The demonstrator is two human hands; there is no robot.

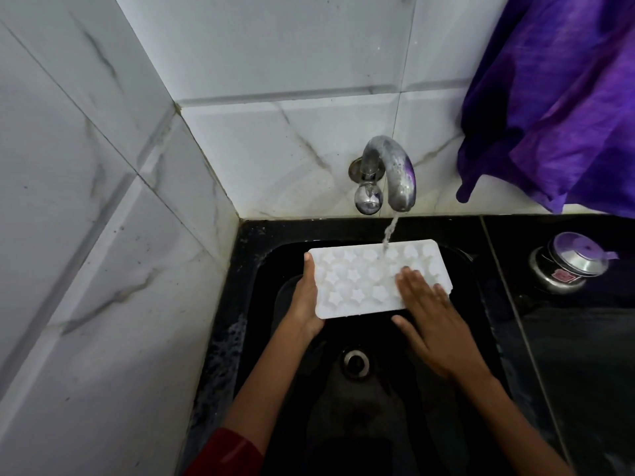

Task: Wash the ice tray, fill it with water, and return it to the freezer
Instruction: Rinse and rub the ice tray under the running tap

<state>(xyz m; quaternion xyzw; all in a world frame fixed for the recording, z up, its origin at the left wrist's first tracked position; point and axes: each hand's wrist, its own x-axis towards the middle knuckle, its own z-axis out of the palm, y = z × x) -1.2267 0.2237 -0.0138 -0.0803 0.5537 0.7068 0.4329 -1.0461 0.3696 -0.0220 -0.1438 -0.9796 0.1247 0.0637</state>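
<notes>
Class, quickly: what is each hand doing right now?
Left hand: holds the ice tray by its left end.
Right hand: open, straight fingers resting on the tray.

Both hands reached forward — bare forearms side by side.
The left hand (307,305) gripped the short left edge of the ice tray (357,280), thumb laid along the top, fingers hidden beneath. The right hand (438,324) lay palm down, fingers (409,281) straight and slightly spread on the tray's right end — a little blurred. A red sleeve (225,451) showed at the left elbow.
</notes>
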